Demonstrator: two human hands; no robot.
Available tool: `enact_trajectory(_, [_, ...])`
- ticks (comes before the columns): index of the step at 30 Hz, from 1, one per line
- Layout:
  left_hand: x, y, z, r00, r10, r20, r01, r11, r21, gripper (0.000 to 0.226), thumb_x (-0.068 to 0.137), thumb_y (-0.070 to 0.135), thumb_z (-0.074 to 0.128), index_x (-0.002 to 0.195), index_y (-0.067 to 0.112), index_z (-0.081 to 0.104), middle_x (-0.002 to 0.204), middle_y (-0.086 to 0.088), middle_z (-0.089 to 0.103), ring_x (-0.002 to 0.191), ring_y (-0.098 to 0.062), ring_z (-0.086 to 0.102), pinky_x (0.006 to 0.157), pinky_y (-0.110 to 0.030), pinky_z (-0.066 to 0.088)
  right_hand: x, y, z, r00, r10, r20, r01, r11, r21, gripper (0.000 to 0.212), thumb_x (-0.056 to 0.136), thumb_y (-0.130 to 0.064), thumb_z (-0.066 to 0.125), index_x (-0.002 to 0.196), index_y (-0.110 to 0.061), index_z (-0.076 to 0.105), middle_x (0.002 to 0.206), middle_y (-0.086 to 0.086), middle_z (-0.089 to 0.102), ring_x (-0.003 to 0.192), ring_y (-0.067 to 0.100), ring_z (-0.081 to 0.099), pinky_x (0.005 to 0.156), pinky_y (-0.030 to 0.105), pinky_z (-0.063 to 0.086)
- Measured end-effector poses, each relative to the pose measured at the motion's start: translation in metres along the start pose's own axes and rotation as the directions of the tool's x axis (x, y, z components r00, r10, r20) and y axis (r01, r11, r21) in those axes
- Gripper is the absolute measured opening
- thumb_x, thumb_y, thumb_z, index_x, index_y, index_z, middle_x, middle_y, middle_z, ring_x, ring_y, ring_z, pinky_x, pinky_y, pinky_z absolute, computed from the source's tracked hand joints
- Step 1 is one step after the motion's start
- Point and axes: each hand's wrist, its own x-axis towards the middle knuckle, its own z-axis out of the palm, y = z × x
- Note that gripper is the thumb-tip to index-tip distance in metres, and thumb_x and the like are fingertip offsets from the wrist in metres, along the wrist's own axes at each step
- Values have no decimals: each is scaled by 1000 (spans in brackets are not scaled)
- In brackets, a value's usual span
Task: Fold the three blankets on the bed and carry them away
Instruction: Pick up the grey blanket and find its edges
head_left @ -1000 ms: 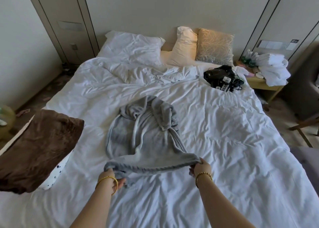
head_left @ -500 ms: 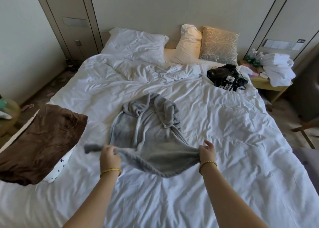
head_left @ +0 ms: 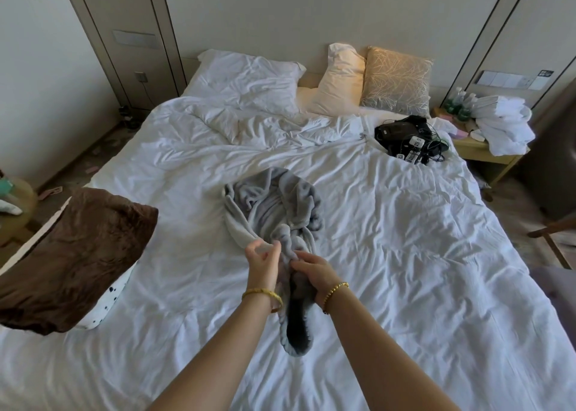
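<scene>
At the left edge of the bed (head_left: 405, 286) lies a brown blanket (head_left: 71, 261), plush and folded into a thick pad over a white dotted one (head_left: 107, 301). In the middle, a grey blanket (head_left: 274, 205) of soft fleece sits crumpled on the white sheet, its near end gathered into a hanging bunch. The left hand (head_left: 261, 259) pinches its pale edge; just beside it the right hand (head_left: 311, 272) curls round the bunched part, both fairly close together over the sheet

My left hand (head_left: 261, 256) and right hand (head_left: 311, 270) close together ahead of me, fingers curled, both arms outstretched.
</scene>
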Motion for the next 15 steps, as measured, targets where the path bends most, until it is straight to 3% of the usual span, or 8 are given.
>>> enact_trajectory(2, [6,-1,-4,985,-173,-12,171,982,-74,42,86,34,61,117,13,41,103,-12,60,95,-28,62,91,-44,51,-1,0,3,996,-84,-36,72,966,-247,32,88,-7,55,117,-18,62,91,5,66,81,13,61,79,30,55])
enact_trajectory(3, [8,0,-6,980,-200,16,201,979,-24,42,86,36,61,115,8,49,106,-16,62,98,-30,62,93,-44,50,-2,1,4,994,-105,-11,96,941,-326,36,88,-7,55,122,-18,60,93,6,66,81,13,60,80,29,54])
enact_trajectory(5, [10,2,-12,980,-192,59,183,974,133,41,87,34,61,116,5,58,108,-15,65,97,-27,62,91,-37,49,-4,2,6,994,-98,54,110,938,-328,38,90,-8,52,126,-20,55,73,3,59,60,11,55,59,25,51])
enact_trajectory(7, [11,3,-15,990,-138,27,128,965,227,39,88,28,61,121,8,57,108,-11,63,95,-23,58,85,-29,45,-5,4,7,995,-99,-17,92,964,-248,31,91,-17,53,122,-22,49,69,-1,55,53,9,54,49,22,49])
enact_trajectory(10, [10,4,-16,999,-42,17,35,951,309,38,90,27,57,125,14,54,111,-8,62,100,-22,56,84,-28,41,-3,2,-4,962,32,-272,-24,999,30,26,92,-31,55,105,-9,52,85,8,62,76,18,60,67,30,55])
enact_trajectory(11, [9,5,-15,1000,-9,26,0,941,337,36,90,27,56,124,14,54,108,-6,62,101,-22,57,84,-27,41,-3,0,-10,957,106,-271,-60,983,172,24,93,-31,54,98,-7,54,81,9,64,75,20,60,68,30,54])
enact_trajectory(13, [7,7,-14,995,92,33,-98,913,395,24,90,25,55,112,15,57,96,-2,62,98,-22,59,79,-26,40,-9,-10,-19,973,133,-189,-56,930,363,17,95,-24,50,87,-9,52,61,5,62,57,17,59,50,24,50])
enact_trajectory(15, [6,11,-14,964,265,23,-244,846,475,11,90,21,56,98,13,57,89,-3,63,94,-25,60,74,-25,40,-11,-23,-23,986,15,-168,60,898,436,12,94,-11,50,82,-11,46,60,7,55,44,14,55,38,19,44])
